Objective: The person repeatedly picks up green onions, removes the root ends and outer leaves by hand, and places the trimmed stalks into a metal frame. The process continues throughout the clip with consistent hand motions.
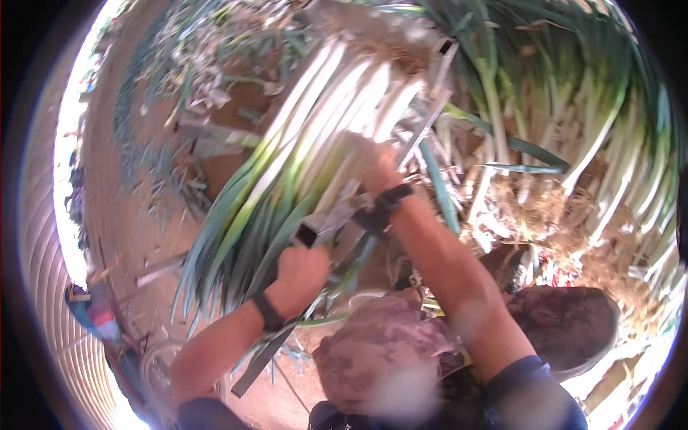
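Observation:
A row of leeks [287, 158] lies side by side across a metal frame [423, 132], white stems and roots at the far end, green leaves fanning toward the near left. My right hand [373, 163] is on the nearest stems at the row's right side; glare and blur hide its fingers. Close to the frame's open square tube end, my left hand [301, 276] is closed like a fist beside the green leaves. What it grips, if anything, is hidden. Both wrists wear dark bands.
A large heap of leeks [595, 107] with roots fills the right side. Leaf trimmings [215, 43] litter the ground at the far left. My knees in patterned trousers [387, 337] are close below the frame. A corrugated wall [54, 287] curves along the left.

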Demonstrator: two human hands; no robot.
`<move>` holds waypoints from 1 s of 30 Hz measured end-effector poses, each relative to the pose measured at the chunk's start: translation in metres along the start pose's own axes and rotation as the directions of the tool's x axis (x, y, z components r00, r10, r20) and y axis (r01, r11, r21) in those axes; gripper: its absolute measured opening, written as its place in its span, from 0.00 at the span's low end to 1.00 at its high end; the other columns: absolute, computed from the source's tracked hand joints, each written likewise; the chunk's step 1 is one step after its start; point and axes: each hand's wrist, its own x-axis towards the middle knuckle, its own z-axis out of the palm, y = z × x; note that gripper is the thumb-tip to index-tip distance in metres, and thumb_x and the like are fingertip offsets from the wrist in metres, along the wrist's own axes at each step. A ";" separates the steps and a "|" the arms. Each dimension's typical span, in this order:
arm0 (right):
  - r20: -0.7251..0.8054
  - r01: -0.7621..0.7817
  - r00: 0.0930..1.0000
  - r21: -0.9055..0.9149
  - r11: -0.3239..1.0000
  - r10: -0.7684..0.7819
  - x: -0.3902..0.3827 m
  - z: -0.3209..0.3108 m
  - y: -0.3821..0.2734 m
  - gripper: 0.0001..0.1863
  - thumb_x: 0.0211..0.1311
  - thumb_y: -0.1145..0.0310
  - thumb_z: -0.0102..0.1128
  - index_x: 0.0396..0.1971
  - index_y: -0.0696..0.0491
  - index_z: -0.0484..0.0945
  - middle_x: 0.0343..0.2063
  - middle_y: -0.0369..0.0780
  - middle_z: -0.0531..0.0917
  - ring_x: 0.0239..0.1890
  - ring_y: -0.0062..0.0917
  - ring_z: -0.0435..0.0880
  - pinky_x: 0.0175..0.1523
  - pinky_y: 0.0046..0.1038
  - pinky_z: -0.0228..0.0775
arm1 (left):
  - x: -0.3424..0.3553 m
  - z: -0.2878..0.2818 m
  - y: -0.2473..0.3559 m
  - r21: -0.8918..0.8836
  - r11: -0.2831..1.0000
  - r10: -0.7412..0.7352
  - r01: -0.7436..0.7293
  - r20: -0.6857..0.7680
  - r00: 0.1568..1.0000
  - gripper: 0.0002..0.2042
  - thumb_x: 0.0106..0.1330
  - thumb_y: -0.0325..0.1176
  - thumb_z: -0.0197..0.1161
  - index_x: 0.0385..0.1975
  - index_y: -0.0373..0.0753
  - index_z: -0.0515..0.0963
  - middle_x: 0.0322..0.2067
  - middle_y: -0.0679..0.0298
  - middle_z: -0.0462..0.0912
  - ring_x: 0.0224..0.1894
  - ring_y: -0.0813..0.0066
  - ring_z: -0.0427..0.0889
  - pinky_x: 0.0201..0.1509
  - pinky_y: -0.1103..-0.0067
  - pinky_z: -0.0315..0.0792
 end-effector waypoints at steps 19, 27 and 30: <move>-0.118 -0.032 0.544 -0.992 0.120 -0.831 -0.077 -0.167 -0.185 0.38 0.57 0.61 0.75 0.63 0.59 0.67 0.50 0.52 0.78 0.50 0.46 0.79 0.57 0.46 0.74 | -0.102 -0.137 0.034 -0.195 0.977 0.099 -0.082 0.075 0.992 0.17 0.75 0.30 0.58 0.61 0.36 0.78 0.55 0.50 0.84 0.58 0.47 0.81 0.61 0.60 0.74; -0.590 -0.416 0.618 -0.806 0.420 -0.520 -0.142 -0.358 -0.262 0.36 0.54 0.49 0.75 0.58 0.56 0.75 0.45 0.47 0.86 0.46 0.43 0.87 0.54 0.42 0.78 | -0.177 -0.159 0.082 -0.356 0.931 0.007 -0.079 -0.199 0.980 0.17 0.73 0.31 0.64 0.58 0.31 0.78 0.50 0.51 0.84 0.53 0.56 0.83 0.60 0.67 0.74; -0.459 -0.085 0.802 -0.721 0.687 -0.382 -0.153 -0.406 -0.265 0.22 0.53 0.54 0.73 0.43 0.53 0.86 0.38 0.45 0.88 0.40 0.38 0.89 0.47 0.38 0.79 | -0.198 -0.171 0.107 -0.484 0.872 -0.162 0.073 -0.145 0.976 0.15 0.73 0.32 0.65 0.54 0.31 0.80 0.50 0.51 0.85 0.53 0.59 0.84 0.59 0.69 0.74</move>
